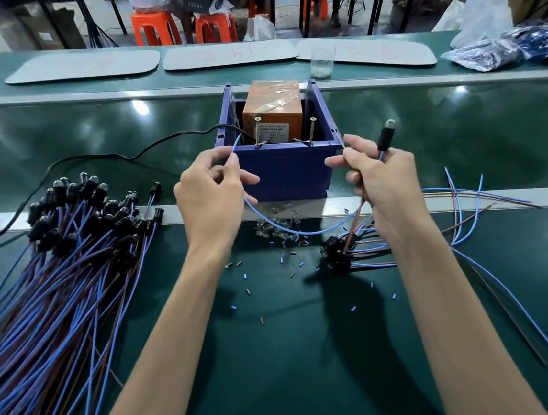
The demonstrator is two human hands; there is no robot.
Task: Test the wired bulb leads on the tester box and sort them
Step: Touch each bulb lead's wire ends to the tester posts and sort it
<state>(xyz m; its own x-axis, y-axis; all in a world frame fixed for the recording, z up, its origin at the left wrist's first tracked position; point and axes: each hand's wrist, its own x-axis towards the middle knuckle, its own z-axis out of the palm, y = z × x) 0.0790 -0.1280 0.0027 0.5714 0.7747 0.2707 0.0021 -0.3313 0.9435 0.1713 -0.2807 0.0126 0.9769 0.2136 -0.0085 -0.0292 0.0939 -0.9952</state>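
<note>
Green worktop (281,358), head view.

Left side: large pile of wired bulb leads (52,264), blue and brown wires fanned toward the near left, black sockets bunched at the far end. A black cable (108,157) runs past the pile to the box.

Centre, far of both hands: blue tester box (291,171), open-topped, with an orange unit (273,112) inside. Two screws stand at its front edge, left screw (258,131) and right screw (312,130).

Left hand (208,194): at the box's left front corner, thumb and forefinger pinching the blue wire (267,220) near its end. The tip is just beside the left screw; contact cannot be told.

Right hand (385,182): at the box's right front corner, fingers curled round the same lead, whose black socket (385,134) stands upright above the fist, bulb on top. The blue wire sags between the hands.

Near the right hand: small bunch of leads (336,251) on the worktop. Further right: loose wires (468,200).

Just near of the box: loose glass bulbs (276,229), and scattered insulation snippets (248,291).
</note>
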